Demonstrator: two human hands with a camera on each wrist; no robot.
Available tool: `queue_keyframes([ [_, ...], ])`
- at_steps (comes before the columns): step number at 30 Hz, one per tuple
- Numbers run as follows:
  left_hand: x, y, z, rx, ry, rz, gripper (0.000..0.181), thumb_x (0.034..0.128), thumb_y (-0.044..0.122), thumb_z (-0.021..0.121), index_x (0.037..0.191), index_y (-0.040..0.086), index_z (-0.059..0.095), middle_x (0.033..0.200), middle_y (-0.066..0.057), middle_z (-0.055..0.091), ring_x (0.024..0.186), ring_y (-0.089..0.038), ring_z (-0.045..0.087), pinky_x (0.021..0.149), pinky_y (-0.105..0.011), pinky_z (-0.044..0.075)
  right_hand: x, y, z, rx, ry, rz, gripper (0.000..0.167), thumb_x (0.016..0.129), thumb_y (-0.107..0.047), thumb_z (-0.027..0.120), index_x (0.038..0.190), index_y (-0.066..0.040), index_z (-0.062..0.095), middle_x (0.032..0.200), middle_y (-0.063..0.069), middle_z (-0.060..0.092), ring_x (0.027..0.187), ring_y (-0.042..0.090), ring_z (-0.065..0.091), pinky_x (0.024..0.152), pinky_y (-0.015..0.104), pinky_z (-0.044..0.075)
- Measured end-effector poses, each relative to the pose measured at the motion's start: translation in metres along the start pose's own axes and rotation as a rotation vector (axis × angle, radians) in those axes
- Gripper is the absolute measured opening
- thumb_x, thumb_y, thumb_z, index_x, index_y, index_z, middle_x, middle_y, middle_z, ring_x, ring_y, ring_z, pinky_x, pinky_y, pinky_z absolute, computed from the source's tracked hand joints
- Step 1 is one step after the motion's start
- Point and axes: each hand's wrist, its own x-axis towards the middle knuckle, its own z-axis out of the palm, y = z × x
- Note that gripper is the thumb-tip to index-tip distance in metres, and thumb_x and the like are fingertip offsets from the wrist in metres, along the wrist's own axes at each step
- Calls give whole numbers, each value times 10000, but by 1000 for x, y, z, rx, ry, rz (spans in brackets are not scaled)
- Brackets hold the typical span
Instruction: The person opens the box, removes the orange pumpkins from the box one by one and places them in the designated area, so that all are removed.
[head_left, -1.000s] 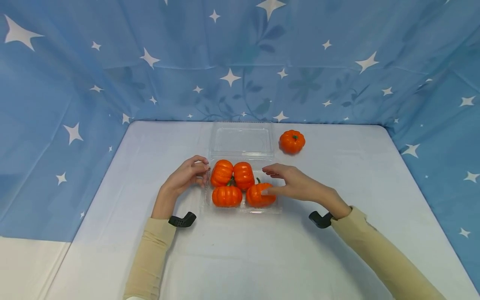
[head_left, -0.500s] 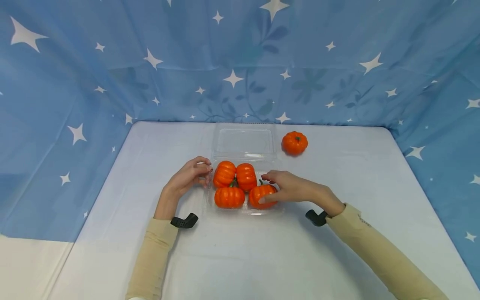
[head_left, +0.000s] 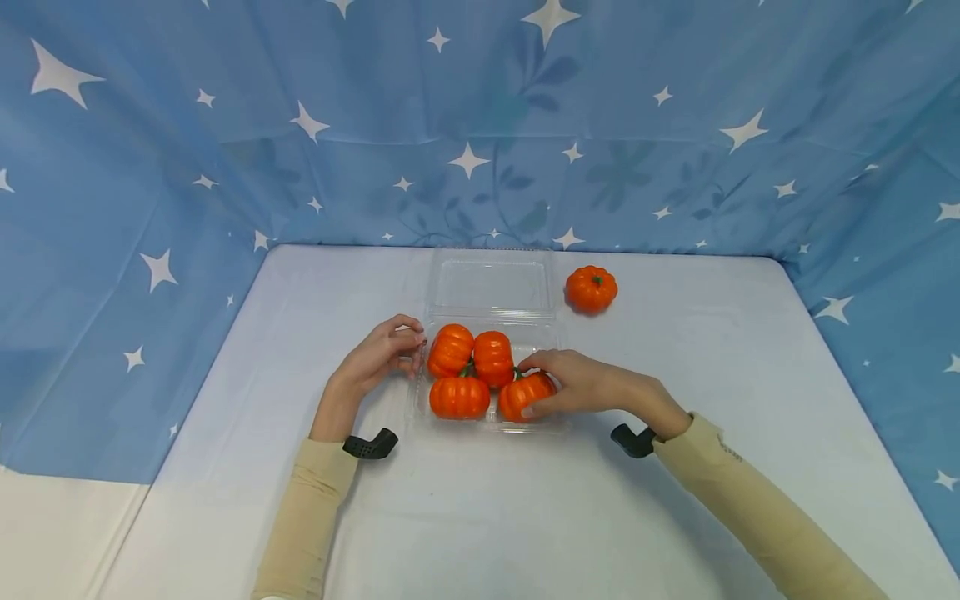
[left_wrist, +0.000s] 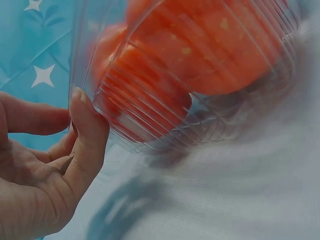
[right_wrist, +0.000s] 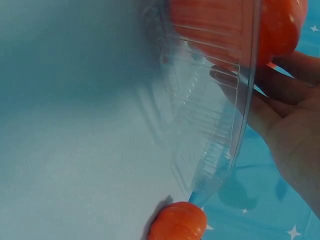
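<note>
Down came the right hand (head_left: 573, 383), and its fingers now curl round a shiny orange ribbed pumpkin (head_left: 519, 395) inside the clear plastic box (head_left: 537, 335). The left hand's (head_left: 381, 357) fingers pinch the box's edge. Looks like grabbing; next needs a gentle, steady hold.

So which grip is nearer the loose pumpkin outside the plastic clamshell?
Right. The right grip, on a pumpkin inside the clamshell, is in front of the loose pumpkin; farther off, the left grip pinches the clamshell's left edge.
</note>
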Motion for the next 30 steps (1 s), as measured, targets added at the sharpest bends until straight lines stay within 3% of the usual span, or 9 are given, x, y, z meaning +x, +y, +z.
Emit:
queue_keyframes([
  [9, 0, 1, -1, -1, 0, -2, 266, 1062, 84, 489, 1270, -54, 396, 743, -53, 572, 589, -180, 555, 561, -293, 525, -1, -2, 0, 5, 31, -93, 574, 892, -231, 797, 1383, -59, 553, 1340, 64, 634, 1201, 238, 589, 1010, 419, 553],
  [20, 2, -1, 0, 7, -4, -2, 188, 1062, 96, 493, 1220, 18, 427, 750, -53, 570, 608, -185, 560, 570, -287, 519, -15, -1, 0, -10, 90, -100, 573, 877, -224, 821, 1368, -82, 560, 1322, 64, 641, 1209, 248, 595, 1013, 449, 556],
  [30, -1, 0, 0, 7, -14, 2, 269, 1064, 99, 488, 1269, -44, 389, 753, -57, 572, 617, -180, 551, 578, -290, 539, -28, -5, 0, -4, 173, -89, 622, 859, -174, 839, 1383, -99, 512, 1333, 61, 633, 1230, 242, 594, 1043, 452, 537],
])
